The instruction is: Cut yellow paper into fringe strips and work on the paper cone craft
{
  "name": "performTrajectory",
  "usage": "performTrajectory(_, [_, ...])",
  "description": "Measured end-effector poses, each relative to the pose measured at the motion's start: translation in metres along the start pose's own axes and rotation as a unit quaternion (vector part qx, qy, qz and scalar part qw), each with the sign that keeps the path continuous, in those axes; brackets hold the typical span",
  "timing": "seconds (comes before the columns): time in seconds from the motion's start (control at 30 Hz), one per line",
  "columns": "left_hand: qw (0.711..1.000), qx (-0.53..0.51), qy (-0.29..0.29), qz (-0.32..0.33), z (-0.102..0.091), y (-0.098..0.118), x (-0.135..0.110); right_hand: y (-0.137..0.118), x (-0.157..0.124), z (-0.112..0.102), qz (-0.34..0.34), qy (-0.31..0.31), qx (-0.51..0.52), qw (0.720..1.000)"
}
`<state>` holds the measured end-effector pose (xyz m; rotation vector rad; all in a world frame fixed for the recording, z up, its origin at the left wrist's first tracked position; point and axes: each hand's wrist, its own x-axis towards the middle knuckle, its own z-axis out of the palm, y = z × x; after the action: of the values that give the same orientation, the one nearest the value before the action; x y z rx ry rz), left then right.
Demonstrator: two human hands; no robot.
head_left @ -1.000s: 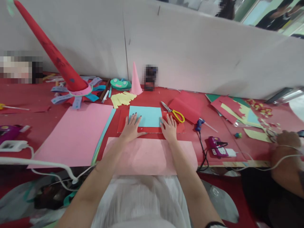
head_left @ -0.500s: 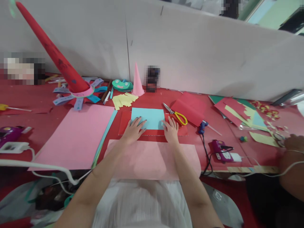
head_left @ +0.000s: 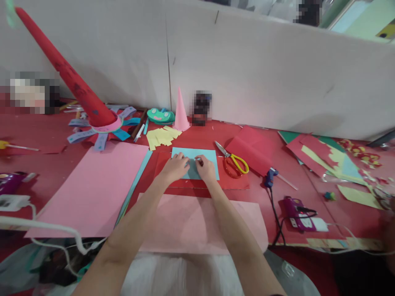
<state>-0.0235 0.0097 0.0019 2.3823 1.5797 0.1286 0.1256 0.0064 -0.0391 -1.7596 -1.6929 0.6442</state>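
A light blue sheet of paper [head_left: 194, 153] lies on a larger red sheet [head_left: 222, 183] in the middle of the table. My left hand [head_left: 175, 168] rests on the blue sheet's left part, palm down, fingers apart and slightly bent. Over its centre, my right hand [head_left: 206, 168] is closed, thumb and fingers curled together; whatever may be between them is too small to make out. Scissors [head_left: 234, 160] with yellow and red handles lie just right of the blue sheet. Nearer my body, a pale pink sheet [head_left: 197, 224] stretches beneath both forearms.
Pink paper [head_left: 95, 189] lies at left, below a tall red paper cone [head_left: 74, 82]. Yellow strips [head_left: 162, 137] and a pink cone [head_left: 181, 113] stand behind. At right are red paper [head_left: 253, 150], a blue glue gun [head_left: 271, 177] with a cable, and a purple device [head_left: 296, 211].
My right hand has moved left from the blue sheet's right edge to its centre, and its fingers have curled closed. My left hand stays on the sheet. The view has shifted slightly.
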Motion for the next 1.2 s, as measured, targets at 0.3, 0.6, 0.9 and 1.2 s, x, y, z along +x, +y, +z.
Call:
performTrajectory(0.3, [0.886, -0.276, 0.338, -0.156, -0.009, -0.06, 0.111, -0.004, -0.002, 0.003, 0.025, -0.009, 0.011, 1.0])
performTrajectory(0.6, [0.853, -0.339, 0.371, -0.139, -0.031, -0.08, 0.195, -0.004, -0.003, 0.008, 0.026, -0.005, 0.018, 0.999])
performTrajectory(0.9, [0.862, -0.33, 0.371, -0.101, -0.043, -0.075, 0.202, -0.004, -0.002, 0.009, 0.024, 0.002, 0.026, 0.999])
performTrajectory(1.2, [0.897, -0.344, 0.277, 0.023, -0.067, -0.024, 0.12, 0.003, 0.007, -0.002, 0.087, 0.14, 0.26, 0.951])
